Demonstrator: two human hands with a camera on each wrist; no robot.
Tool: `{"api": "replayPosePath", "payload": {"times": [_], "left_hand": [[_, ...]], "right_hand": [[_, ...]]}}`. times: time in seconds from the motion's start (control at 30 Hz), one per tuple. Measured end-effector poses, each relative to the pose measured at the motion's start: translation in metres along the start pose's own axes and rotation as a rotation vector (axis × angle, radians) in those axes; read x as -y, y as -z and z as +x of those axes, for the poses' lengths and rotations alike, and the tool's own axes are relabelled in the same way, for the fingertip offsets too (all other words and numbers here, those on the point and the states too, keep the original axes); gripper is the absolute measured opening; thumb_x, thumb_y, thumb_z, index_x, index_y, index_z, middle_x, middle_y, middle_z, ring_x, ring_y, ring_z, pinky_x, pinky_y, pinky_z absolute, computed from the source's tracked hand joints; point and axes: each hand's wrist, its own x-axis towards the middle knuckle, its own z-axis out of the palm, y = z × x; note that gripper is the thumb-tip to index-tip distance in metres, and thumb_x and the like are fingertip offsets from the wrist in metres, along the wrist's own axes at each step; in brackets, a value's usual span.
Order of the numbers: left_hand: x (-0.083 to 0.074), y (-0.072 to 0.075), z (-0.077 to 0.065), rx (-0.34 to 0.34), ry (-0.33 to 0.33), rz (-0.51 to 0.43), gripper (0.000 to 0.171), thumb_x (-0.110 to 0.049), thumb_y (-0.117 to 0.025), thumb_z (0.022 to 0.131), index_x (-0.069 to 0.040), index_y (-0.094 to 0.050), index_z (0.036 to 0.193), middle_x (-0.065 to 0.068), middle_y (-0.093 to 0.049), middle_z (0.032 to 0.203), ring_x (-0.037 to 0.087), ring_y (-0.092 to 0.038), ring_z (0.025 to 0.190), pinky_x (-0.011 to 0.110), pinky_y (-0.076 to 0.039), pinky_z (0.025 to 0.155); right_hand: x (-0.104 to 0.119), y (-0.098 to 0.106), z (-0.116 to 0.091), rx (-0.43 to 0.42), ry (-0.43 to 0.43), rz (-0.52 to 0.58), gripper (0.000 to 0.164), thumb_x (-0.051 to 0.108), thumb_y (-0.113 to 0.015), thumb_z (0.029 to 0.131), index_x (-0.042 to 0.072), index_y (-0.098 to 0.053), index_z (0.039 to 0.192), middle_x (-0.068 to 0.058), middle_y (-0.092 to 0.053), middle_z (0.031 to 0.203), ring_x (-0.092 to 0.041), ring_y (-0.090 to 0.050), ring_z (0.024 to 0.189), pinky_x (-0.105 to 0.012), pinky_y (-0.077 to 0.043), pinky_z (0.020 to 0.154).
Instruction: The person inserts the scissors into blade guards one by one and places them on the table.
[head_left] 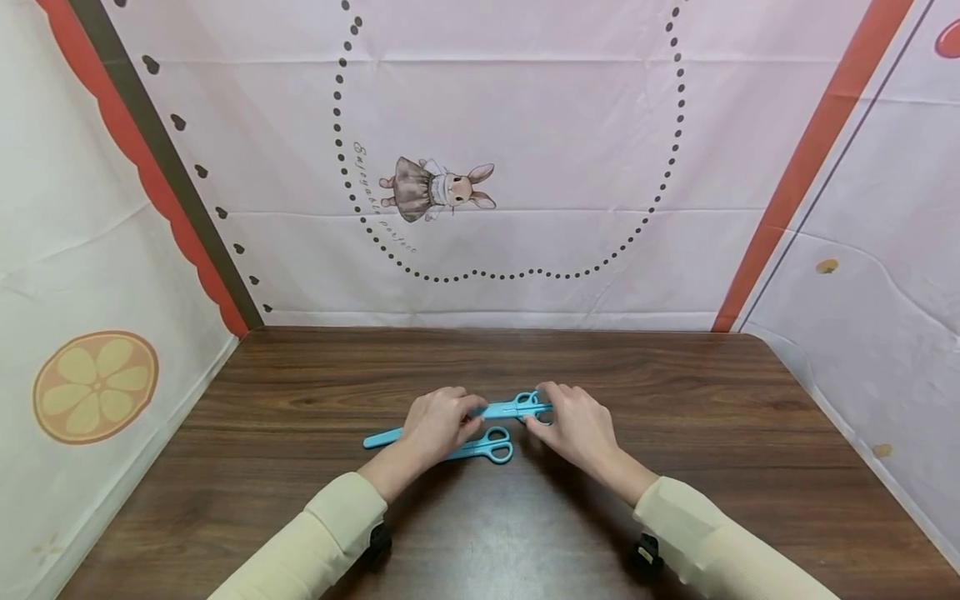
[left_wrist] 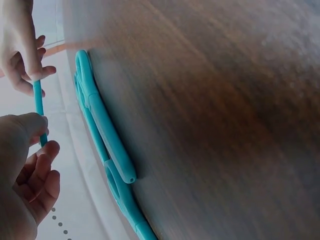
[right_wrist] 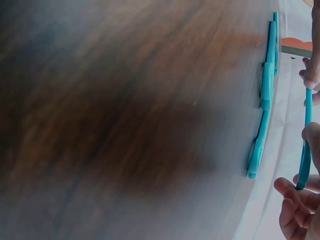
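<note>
A pair of turquoise scissors (head_left: 504, 410) is held between both hands, raised off the table in the wrist views. My left hand (head_left: 438, 425) pinches its blade end, and the fingertips hide the tip. At the handle loops, my right hand (head_left: 576, 427) grips with thumb and fingers. Below lie more turquoise scissors: one pair (head_left: 497, 446) shows its loops to the right, partly covered by the left hand. Another turquoise piece (head_left: 382, 437) pokes out left of that hand. From the left wrist, the nearer scissors (left_wrist: 112, 135) have a thick, rounded blade end; a further loop (left_wrist: 114, 185) overlaps behind.
The dark wood-grain table (head_left: 712, 417) carries the scissors near its middle. A printed cloth (head_left: 525, 167) with a rabbit figure hangs along the back edge, and similar cloth walls stand at the left and right.
</note>
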Motion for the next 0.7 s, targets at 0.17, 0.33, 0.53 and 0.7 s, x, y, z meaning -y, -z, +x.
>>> {"api": "replayPosePath", "payload": {"times": [0.17,0.33,0.53,0.7], "left_hand": [[-0.001,0.000,0.000,0.025,0.003,-0.023,0.018,-0.028,-0.070,0.081,-0.021,-0.071,0.098,-0.008,-0.061,0.075,0.004,-0.050,0.057,0.016,-0.035,0.044],[-0.001,-0.002,0.001,0.033,-0.006,-0.036,0.018,-0.028,-0.070,0.081,-0.020,-0.071,0.097,-0.008,-0.062,0.076,0.004,-0.051,0.059,0.016,-0.036,0.045],[-0.002,-0.003,0.001,0.035,-0.020,-0.025,0.017,-0.029,-0.069,0.081,-0.020,-0.071,0.096,-0.010,-0.062,0.077,0.004,-0.053,0.062,0.016,-0.037,0.047],[-0.003,-0.006,0.003,0.033,-0.021,-0.018,0.016,-0.029,-0.070,0.081,-0.020,-0.071,0.094,-0.010,-0.061,0.076,0.004,-0.055,0.064,0.017,-0.039,0.048]], "right_hand": [[-0.003,0.002,-0.002,0.013,0.013,-0.004,0.042,0.044,-0.071,0.074,0.014,-0.065,0.103,0.001,-0.064,0.077,-0.012,-0.052,0.060,-0.023,-0.036,0.041],[-0.006,0.004,-0.003,0.029,0.017,-0.009,0.043,0.044,-0.070,0.074,0.015,-0.064,0.104,0.001,-0.066,0.082,-0.014,-0.055,0.065,-0.024,-0.038,0.042],[-0.010,0.005,-0.005,0.041,0.024,-0.016,0.043,0.045,-0.070,0.075,0.015,-0.063,0.106,0.002,-0.066,0.087,-0.016,-0.057,0.070,-0.027,-0.042,0.046],[-0.013,0.005,-0.006,0.038,0.035,-0.027,0.045,0.045,-0.070,0.075,0.014,-0.063,0.107,0.001,-0.066,0.088,-0.016,-0.056,0.069,-0.026,-0.042,0.046]]}}
